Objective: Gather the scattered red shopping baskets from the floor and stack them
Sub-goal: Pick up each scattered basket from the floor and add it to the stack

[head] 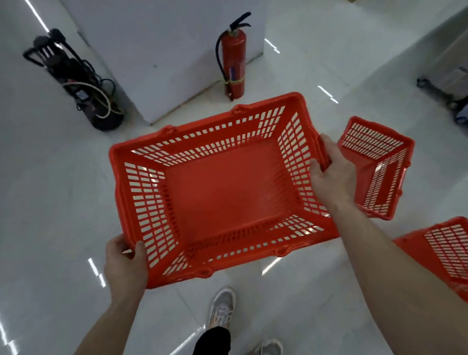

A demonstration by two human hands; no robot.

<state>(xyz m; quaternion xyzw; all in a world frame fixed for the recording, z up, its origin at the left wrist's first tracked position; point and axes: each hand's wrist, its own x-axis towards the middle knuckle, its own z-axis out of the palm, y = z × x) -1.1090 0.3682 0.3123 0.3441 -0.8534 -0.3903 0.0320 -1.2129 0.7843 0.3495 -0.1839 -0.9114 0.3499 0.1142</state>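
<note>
Both hands carry one large red slatted plastic shopping basket [226, 193], held up off the glossy white tiled floor [46, 192] in front of the person. The left hand [125, 264] takes the near left corner, its grip closed round the rim with the thumb inside the wall and the fingers wrapped underneath. The right hand [332, 176] clasps the rim of the right short end, its fingers curled over the edge and the thumb lying along the inner side. The basket's open mouth faces up toward the camera, showing its solid bottom. Its long axis runs across the person from the left hand to the right, the right end angled farther away. Just beyond the right hand a second red basket [377, 165] lies on the floor, tipped so that its slatted walls show. A third red basket [449, 256] sits near the right edge, partly out of view. A red fire extinguisher [234, 63] stands against a white pillar [153, 47] beyond the held basket. Grey sneakers [222, 307] show on the floor below it.
</note>
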